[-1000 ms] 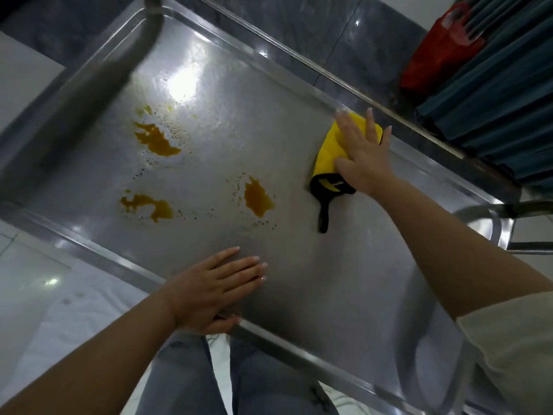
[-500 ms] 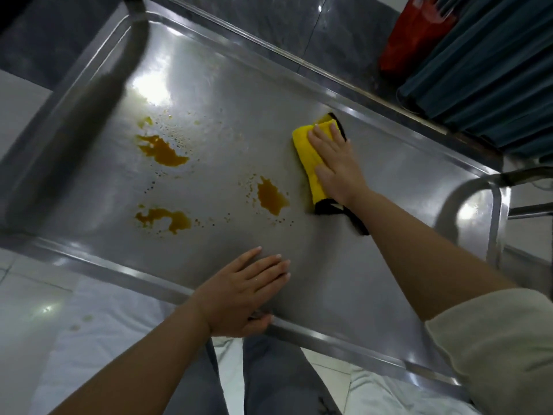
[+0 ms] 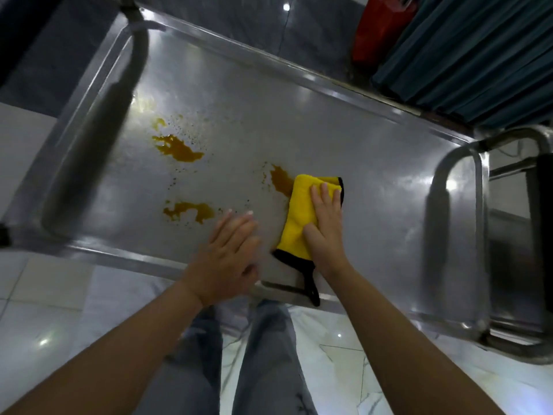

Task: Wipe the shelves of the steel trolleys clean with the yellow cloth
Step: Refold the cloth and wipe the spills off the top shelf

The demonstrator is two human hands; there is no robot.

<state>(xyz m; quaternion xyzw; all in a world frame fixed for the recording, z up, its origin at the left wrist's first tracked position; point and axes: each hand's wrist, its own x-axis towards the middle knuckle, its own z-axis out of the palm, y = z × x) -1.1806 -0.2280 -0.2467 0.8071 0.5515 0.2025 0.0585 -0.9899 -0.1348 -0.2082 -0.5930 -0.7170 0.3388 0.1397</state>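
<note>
Head view: right hand (image 3: 324,232) presses flat on the soft yellow cloth (image 3: 299,217) on the shelf (image 3: 299,115), touching an orange stain (image 3: 281,179); left hand (image 3: 227,259) rests open. Limp and light, it is probably best pressed flat-palmed.

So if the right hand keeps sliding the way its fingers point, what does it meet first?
The right hand, flat on the yellow cloth, points up-shelf. The orange spill sits just left of that line; likely bare steel until the far rim.

A: How many orange-brown stains on the steel shelf (image 3: 299,121)?

B: Three large ones: one (image 3: 281,180) touching the cloth's far edge, two (image 3: 176,149) (image 3: 188,211) beyond the left hand's fingertips.

A: Cloths? Hands?

B: One yellow cloth (image 3: 297,217); two hands, left hand (image 3: 227,256) and right hand (image 3: 324,226).
</note>
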